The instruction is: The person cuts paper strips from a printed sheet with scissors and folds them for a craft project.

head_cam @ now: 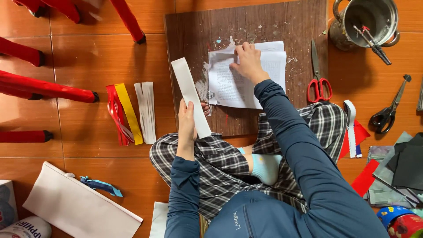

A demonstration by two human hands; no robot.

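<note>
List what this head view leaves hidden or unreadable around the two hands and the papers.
- Printed sheet: the right hand covers part of its top; its print is too small to read.
- White strip: its lower end is hidden behind the left hand.
- Metal pot: cut off by the top edge.
- Red chair legs: cut off by the left edge.

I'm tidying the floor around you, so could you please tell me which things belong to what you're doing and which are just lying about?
In use:
white strip in the left hand
printed sheet under the right hand
wooden board

Lying about:
red scissors
black scissors
metal pot
red, yellow and white strips
tape rolls
</note>
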